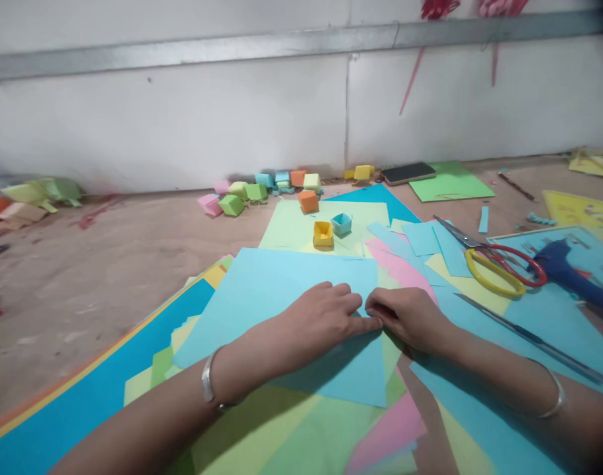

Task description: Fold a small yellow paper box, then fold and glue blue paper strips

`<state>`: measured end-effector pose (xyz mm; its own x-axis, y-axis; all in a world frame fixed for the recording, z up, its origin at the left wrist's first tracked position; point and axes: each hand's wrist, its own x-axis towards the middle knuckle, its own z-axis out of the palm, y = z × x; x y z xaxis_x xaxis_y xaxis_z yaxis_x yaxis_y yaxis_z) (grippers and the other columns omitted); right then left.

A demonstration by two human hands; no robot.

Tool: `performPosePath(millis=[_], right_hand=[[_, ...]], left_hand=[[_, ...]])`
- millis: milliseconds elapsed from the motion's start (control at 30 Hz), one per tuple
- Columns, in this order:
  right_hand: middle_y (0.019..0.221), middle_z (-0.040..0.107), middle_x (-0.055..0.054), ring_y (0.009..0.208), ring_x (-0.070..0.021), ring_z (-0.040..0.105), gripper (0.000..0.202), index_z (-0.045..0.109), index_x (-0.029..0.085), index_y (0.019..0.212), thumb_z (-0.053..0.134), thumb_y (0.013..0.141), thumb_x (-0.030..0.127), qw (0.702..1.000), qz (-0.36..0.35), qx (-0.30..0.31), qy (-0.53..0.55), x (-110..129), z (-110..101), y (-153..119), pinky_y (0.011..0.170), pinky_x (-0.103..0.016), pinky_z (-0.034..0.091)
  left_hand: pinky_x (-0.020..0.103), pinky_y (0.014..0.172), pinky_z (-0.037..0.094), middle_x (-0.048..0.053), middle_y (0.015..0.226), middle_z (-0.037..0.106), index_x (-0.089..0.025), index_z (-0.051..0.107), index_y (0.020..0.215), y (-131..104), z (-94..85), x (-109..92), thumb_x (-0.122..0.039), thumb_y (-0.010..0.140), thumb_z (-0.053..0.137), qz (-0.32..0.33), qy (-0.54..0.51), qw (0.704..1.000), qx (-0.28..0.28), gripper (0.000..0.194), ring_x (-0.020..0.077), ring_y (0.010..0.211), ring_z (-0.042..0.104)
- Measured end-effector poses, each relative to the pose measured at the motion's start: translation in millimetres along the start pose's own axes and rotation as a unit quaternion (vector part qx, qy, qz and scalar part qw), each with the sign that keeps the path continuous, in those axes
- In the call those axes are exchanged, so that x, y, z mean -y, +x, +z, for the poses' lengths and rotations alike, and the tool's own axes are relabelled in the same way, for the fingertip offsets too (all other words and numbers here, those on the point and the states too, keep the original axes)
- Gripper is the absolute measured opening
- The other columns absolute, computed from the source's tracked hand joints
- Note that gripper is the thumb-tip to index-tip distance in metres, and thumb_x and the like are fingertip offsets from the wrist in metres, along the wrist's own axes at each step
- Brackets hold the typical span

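Note:
A light blue paper sheet [282, 274] lies on top of a stack of coloured papers in front of me. My left hand [326, 313] rests on this sheet, its fingers spread loosely and its thumb reaching to the right edge. There, my right hand [405, 316] is closed in a pinch at the sheet's edge; the exact contact is hidden by its fingers. Just beyond the sheet sit a small yellow folded paper box [323, 234] and a light blue one [342, 224], both with open tops.
Scissors [497, 264] with red and yellow handles and a thin pointed metal tool [529, 338] lie at the right, beside a dark blue handle [573, 274]. Several folded paper pieces [256, 192] and a phone [409, 173] are near the wall.

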<state>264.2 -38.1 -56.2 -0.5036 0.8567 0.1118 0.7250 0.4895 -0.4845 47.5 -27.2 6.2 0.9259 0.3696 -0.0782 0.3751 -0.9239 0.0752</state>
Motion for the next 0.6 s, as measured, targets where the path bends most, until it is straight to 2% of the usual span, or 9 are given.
performPosePath(millis=[200, 300, 400, 600], right_hand=[[0.068, 0.068, 0.000, 0.060, -0.0133, 0.058, 0.013, 0.064, 0.020, 0.080, 0.053, 0.086, 0.017, 1.000, 0.003, 0.005, 0.005, 2.0, -1.3, 1.3, 0.058, -0.023, 0.034], [0.069, 0.069, -0.001, 0.061, -0.0137, 0.059, 0.013, 0.063, 0.019, 0.080, 0.053, 0.087, 0.017, 1.000, 0.006, 0.007, -0.001, 2.8, -2.1, 0.8, 0.058, -0.023, 0.034], [0.069, 0.068, -0.001, 0.062, -0.0145, 0.059, 0.014, 0.063, 0.019, 0.081, 0.051, 0.089, 0.020, 1.000, 0.006, 0.010, -0.008, 3.0, -2.4, 0.2, 0.058, -0.024, 0.034], [0.065, 0.066, 0.000, 0.058, -0.0139, 0.057, 0.017, 0.062, 0.020, 0.079, 0.049, 0.089, 0.020, 1.000, -0.001, 0.009, -0.007, 1.3, -0.8, 0.0, 0.056, -0.024, 0.032]], left_hand=[[0.033, 0.062, 0.030, 0.001, 0.081, 0.060, -0.024, 0.050, 0.129, 1.4, 1.7, -8.0, -0.003, 0.092, 0.043, -0.021, 0.012, 0.998, 0.064, 0.043, 0.0185, 0.075, 0.051], [0.033, 0.058, 0.027, 0.001, 0.084, 0.062, -0.025, 0.052, 0.127, 2.8, 2.8, -10.9, -0.007, 0.092, 0.047, -0.038, 0.017, 0.995, 0.091, 0.040, 0.0194, 0.074, 0.052], [0.034, 0.056, 0.024, 0.001, 0.081, 0.061, -0.023, 0.056, 0.121, -5.0, 8.4, -12.8, -0.013, 0.092, 0.051, -0.052, 0.029, 0.996, 0.072, 0.031, 0.0205, 0.072, 0.052], [0.035, 0.055, 0.022, 0.001, 0.073, 0.061, -0.019, 0.065, 0.098, -47.0, 24.5, -14.7, -0.017, 0.093, 0.055, -0.111, 0.094, 0.989, 0.028, 0.011, 0.0199, 0.067, 0.051]])
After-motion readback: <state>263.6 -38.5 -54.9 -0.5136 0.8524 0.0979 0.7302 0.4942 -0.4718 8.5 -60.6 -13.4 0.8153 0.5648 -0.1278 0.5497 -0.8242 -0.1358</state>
